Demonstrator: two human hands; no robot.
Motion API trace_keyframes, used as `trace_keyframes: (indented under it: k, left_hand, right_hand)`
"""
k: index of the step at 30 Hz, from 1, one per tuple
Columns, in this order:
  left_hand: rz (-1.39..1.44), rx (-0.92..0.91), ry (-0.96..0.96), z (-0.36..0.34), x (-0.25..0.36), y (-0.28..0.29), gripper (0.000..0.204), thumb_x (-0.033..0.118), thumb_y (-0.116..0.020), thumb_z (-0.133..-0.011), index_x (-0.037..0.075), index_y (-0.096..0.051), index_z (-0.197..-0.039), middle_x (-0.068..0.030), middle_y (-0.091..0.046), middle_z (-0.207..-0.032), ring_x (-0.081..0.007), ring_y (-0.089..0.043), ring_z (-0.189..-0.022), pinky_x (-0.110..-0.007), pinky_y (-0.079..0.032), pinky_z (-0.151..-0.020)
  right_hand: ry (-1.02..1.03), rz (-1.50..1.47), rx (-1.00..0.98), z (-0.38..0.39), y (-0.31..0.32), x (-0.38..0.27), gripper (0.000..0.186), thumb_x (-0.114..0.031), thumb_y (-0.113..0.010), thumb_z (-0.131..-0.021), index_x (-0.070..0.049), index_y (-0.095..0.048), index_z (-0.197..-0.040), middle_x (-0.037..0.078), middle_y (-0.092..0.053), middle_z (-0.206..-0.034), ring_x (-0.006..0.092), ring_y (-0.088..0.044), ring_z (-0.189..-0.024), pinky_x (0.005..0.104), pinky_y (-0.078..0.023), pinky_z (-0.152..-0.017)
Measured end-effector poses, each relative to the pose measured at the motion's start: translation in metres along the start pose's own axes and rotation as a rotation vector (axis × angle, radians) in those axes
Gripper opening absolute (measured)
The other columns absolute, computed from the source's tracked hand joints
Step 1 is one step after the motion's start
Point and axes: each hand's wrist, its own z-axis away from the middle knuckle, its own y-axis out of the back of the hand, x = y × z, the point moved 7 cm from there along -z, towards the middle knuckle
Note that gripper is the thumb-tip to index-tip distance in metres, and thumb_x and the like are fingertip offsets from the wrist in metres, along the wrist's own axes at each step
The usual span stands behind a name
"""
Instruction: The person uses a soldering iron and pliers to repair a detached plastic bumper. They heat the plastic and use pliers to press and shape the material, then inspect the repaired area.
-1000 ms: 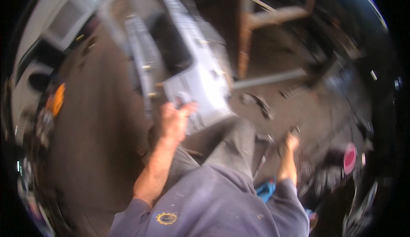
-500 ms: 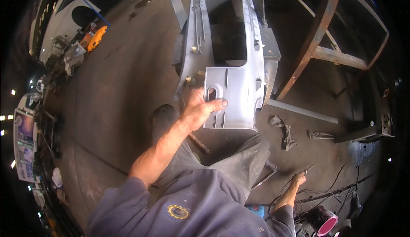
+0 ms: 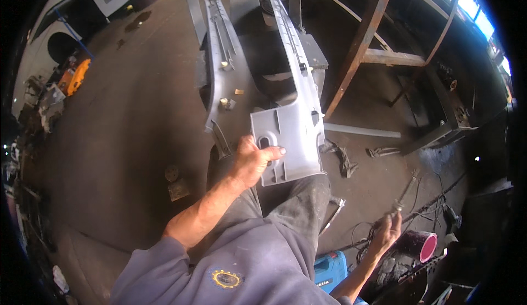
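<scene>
My left hand (image 3: 247, 165) grips a silver-grey moulded panel (image 3: 296, 140) by an oblong hole at its near end, thumb over the face. The panel's long narrow arm stretches forward. Beside it, on the left, a similar panel (image 3: 222, 77) with small pale clips rests over a dark metal support (image 3: 315, 52). My right hand (image 3: 387, 231) is low at the right, fingers parted and slightly bent. Just beyond its fingertips is a slim, blurred metal tool (image 3: 409, 187); I cannot tell whether they touch it.
A rusty frame (image 3: 373, 19) stands at the right, near a grey bar (image 3: 362, 130) and pliers (image 3: 382, 152) on the floor (image 3: 121, 157). A pink-lined pot (image 3: 417, 244), cables (image 3: 436, 195) and blue case (image 3: 329, 272) lie lower right. A white vehicle body (image 3: 63, 44) is upper left.
The gripped panel sits slightly lower and further left in view. My right hand's fingers have loosened around the slim tool they held. The view has shifted and sharpened since a second ago.
</scene>
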Motion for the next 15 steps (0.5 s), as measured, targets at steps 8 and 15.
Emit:
trace_keyframes:
  k: [8, 15]
  left_hand:
    - [-0.088, -0.127, -0.041, -0.008, 0.013, 0.000, 0.008, 0.000, -0.070, -0.079, 0.002, -0.067, -0.086, -0.0002, -0.063, -0.074, -0.0069, -0.055, -0.064, -0.023, -0.042, -0.057]
    - [-0.016, -0.069, -0.085, -0.019, 0.014, 0.001, 0.015, -0.002, -0.070, -0.077, 0.002, -0.067, -0.090, -0.0026, -0.067, -0.081, -0.0094, -0.061, -0.071, -0.024, -0.046, -0.063]
  right_hand:
    - [-0.006, -0.131, -0.431, 0.107, -0.107, -0.057, 0.042, 0.007, -0.068, -0.081, 0.001, -0.052, -0.119, 0.009, -0.066, -0.098, 0.0129, -0.062, -0.089, 0.0254, -0.049, -0.079]
    - [0.216, 0.068, -0.395, 0.110, -0.134, -0.095, 0.038, 0.002, -0.072, -0.082, -0.001, -0.057, -0.117, 0.008, -0.068, -0.091, 0.0103, -0.062, -0.080, 0.0238, -0.049, -0.073]
